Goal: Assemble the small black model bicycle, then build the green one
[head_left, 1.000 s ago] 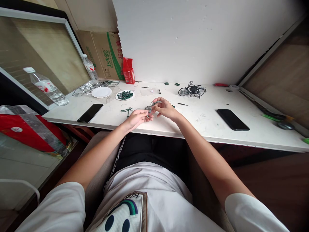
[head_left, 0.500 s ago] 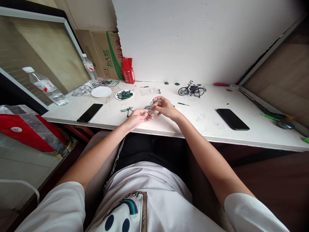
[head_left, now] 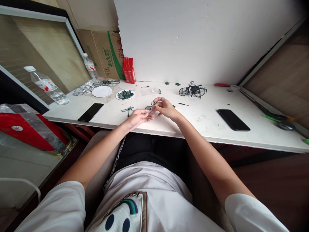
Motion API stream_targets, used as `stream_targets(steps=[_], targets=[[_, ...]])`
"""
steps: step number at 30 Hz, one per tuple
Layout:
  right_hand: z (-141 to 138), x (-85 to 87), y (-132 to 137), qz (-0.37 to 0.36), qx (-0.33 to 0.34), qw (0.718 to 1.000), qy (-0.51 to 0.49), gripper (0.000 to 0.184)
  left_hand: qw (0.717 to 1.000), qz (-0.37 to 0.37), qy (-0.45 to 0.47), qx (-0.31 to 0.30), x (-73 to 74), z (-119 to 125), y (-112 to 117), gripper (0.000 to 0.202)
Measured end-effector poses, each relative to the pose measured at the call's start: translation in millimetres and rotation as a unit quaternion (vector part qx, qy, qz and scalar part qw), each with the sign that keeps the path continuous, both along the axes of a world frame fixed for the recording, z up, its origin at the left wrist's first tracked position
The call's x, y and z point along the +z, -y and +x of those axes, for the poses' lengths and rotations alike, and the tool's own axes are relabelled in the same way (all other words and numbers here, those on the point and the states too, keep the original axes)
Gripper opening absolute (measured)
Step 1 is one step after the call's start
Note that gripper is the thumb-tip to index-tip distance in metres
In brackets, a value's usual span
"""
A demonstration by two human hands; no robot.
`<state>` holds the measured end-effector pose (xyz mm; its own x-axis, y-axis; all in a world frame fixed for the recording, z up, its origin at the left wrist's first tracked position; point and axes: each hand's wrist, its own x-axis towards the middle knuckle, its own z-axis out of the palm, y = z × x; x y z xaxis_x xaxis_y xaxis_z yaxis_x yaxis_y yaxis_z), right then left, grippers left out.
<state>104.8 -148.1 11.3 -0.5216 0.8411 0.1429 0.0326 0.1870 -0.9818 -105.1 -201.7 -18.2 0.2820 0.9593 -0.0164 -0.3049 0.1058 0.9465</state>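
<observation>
Left hand (head_left: 138, 118) fingers look pinched on the wheel (head_left: 148, 108) over the worktop (head_left: 200, 120), right hand (head_left: 167, 109) fingers half-curled beside it, grip unclear; hold near the hub, go light, spokes probably bend easily.

Your white table (head_left: 205, 124) carries a black phone (head_left: 91, 112) at your left, a second phone (head_left: 233, 120) at your right, a dark model bicycle (head_left: 193, 88) (upright, toward the back), a green frame part (head_left: 128, 110), a plate (head_left: 117, 95) heaped with green pieces (head_left: 126, 94), and a red box (head_left: 129, 74).
</observation>
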Motion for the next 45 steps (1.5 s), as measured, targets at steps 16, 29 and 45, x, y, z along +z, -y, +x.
stream_targets(steps=[16, 29, 45], targets=[[0.8, 1.0, 0.5, -0.003, 0.005, 1.0, -0.008, 0.047, 1.0, 0.022, -0.006, 0.013, -2.7, 3.3, 1.3, 0.015], [-1.0, 2.5, 3.9, -0.018, -0.004, 1.0, -0.007, 0.043, 1.0, 0.001, 0.011, 0.004, -2.8, 1.8, 0.1, 0.012], [-0.7, -3.3, -0.8, -0.012, -0.01, 1.0, 0.002, 0.038, 1.0, -0.014, 0.009, -0.008, 0.9, 1.2, 2.0, 0.012]])
